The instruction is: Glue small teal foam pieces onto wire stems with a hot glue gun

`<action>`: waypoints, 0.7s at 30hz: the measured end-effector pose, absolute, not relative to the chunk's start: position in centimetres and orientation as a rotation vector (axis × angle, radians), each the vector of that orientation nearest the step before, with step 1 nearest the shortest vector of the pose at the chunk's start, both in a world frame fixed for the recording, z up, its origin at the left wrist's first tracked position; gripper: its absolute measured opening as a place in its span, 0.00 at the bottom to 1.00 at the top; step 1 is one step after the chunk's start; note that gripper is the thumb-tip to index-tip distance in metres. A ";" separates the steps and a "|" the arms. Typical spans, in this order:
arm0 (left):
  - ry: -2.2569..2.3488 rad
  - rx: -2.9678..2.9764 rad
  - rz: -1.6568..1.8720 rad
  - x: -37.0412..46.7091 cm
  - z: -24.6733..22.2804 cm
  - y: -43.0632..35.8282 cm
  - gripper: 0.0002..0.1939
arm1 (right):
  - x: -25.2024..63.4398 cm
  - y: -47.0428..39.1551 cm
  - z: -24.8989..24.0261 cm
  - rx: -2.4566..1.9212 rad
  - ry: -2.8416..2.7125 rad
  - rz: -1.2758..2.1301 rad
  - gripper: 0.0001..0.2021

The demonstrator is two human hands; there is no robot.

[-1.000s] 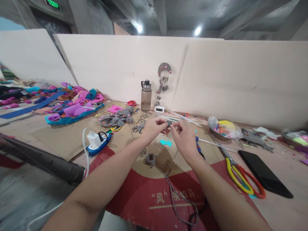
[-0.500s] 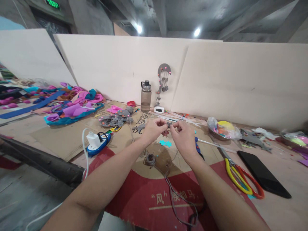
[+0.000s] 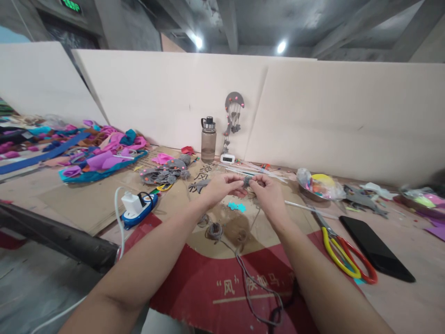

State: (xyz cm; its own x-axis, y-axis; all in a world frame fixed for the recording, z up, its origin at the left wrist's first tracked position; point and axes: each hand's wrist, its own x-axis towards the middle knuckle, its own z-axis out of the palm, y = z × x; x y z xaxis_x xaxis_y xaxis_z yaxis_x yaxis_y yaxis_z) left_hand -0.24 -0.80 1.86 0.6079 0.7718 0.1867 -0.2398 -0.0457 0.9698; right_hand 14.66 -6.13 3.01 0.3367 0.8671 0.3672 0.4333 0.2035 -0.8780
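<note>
Between the fingertips of my left hand [image 3: 225, 188] and my right hand [image 3: 267, 192] is a small grey felt piece [image 3: 247, 181], pinched from both sides above the cardboard. Its exact shape is partly hidden by the fingers. Below the hands lie a turquoise felt cut-out [image 3: 237, 207] and a small coil of grey cord [image 3: 214, 231]. Loose grey cord [image 3: 248, 287] runs from near the coil over the red part of the cardboard [image 3: 187, 287] toward the front edge. A grey felt shape [image 3: 198, 186] rests left of my left hand.
Scissors [image 3: 342, 253] and a black phone [image 3: 377, 248] lie at the right. A blue power strip [image 3: 141, 211] with a white plug is on the left. A bottle [image 3: 208, 141], a small white clock [image 3: 227, 159] and a grey moon-shaped hanging ornament [image 3: 235, 104] are at the back. A bowl [image 3: 314, 195] holds bagged bits.
My fingers have shifted on the grey felt piece, and more of it shows between them. The whole view has moved slightly, so the table things appear a little further left.
</note>
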 end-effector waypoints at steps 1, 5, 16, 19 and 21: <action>0.503 1.375 0.851 -0.3 1.9 -0.8 0.12 | 14.8 -6.2 3.0 -1.426 -1.282 0.471 0.09; 0.615 1.436 0.883 -0.6 1.9 -0.8 0.10 | 15.3 -6.2 2.4 -1.484 -1.337 0.446 0.08; 0.667 1.566 0.919 -0.5 1.7 -0.6 0.06 | 14.9 -6.5 1.8 -1.529 -1.509 0.252 0.10; 0.696 1.522 0.940 -0.3 1.6 -0.5 0.04 | 14.8 -6.6 1.8 -1.519 -1.516 0.252 0.11; 0.731 1.537 0.958 -0.2 1.7 -0.7 0.03 | 14.8 -6.6 1.7 -1.521 -1.520 0.252 0.11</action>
